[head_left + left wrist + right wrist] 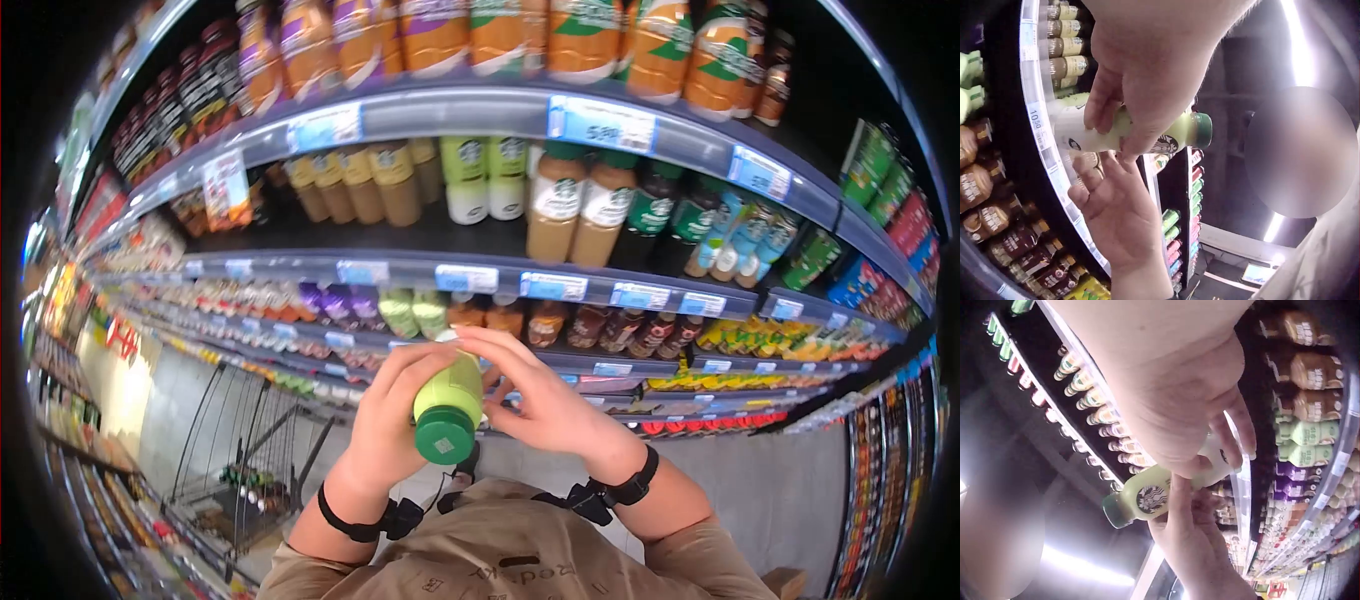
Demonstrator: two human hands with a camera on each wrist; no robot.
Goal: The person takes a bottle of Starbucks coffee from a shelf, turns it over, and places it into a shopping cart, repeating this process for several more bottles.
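Observation:
A light green drink bottle point(458, 385) with a green cap point(445, 436) is held in front of the chest, cap toward the body. My left hand point(388, 410) grips it round the middle, thumb and fingers on opposite sides. The round logo and the cap stick out past this hand in the left wrist view. On the other side, my right hand point(550, 405) has its fingers reaching to the bottle's white base end, the longest one stretched across it. Its palm point(1125, 225) faces the left wrist camera, fingers loosely bent beside the bottle.
Curved store shelves point(380, 262) with price tags stand close ahead. Matching green-and-white bottles point(466, 180) occupy the middle shelf, beside brown coffee bottles point(556, 205). A wire shopping cart point(245, 460) is on the floor at left. More shelving point(890, 480) runs along the right.

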